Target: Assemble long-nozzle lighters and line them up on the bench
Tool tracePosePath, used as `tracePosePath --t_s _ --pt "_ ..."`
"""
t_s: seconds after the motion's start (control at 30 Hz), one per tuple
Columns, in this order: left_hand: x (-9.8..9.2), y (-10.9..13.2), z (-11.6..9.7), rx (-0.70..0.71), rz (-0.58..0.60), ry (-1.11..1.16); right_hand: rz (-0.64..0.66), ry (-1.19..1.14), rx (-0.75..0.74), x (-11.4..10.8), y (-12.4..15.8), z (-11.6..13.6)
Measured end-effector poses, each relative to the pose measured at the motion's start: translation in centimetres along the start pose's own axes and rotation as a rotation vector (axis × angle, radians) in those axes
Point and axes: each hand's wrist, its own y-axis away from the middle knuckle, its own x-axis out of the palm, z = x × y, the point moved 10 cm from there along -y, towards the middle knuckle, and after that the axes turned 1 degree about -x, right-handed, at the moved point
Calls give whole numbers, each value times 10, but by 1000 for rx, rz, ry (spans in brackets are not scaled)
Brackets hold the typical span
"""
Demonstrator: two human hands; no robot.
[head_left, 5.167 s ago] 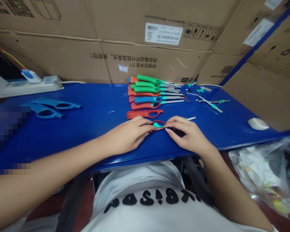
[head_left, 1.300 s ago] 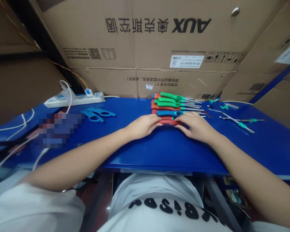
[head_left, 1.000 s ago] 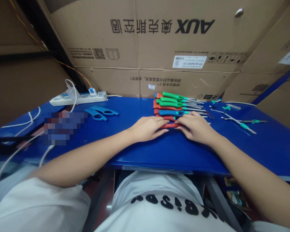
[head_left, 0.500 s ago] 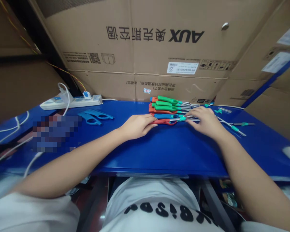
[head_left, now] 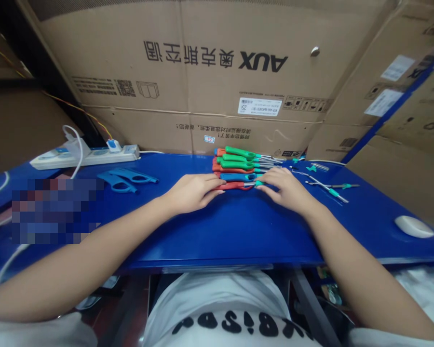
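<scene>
A red long-necked lighter handle (head_left: 235, 185) lies nearest me in a row on the blue table. My left hand (head_left: 193, 193) is closed around its left end, thumb in front and fingers behind. On the other side, my right hand (head_left: 285, 188) pinches the teal piece (head_left: 259, 183) on the metal tube at the handle's right end. Just behind lies a blue lighter (head_left: 238, 177), partly covered by my fingers. Farther back are green lighters (head_left: 240, 154) and orange-red ones (head_left: 231, 166), their metal tubes pointing right. The right fingers hide part of the tubes.
Loose blue handle parts (head_left: 126, 179) lie at the left, near a white power strip (head_left: 87, 156) with cables. Metal tubes with teal pieces (head_left: 329, 187) are scattered at the right, and a white computer mouse (head_left: 414, 226) sits beyond. A cardboard wall (head_left: 202, 86) closes the back.
The whole view has shifted left. My right hand has slid left along the tube onto the teal piece, which sits slightly closer to the red handle. My left hand keeps its hold.
</scene>
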Motion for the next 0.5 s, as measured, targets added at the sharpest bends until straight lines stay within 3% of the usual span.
tracePosePath --t_s 0.17,0.3,0.5 --pt "5 3 -18 60 -65 14 -1 -17 -137 11 -5 37" --pt "1 8 -28 49 -156 36 -126 6 -209 8 -3 52" --pt "4 8 -25 -17 -75 197 -162 30 -287 9 3 64"
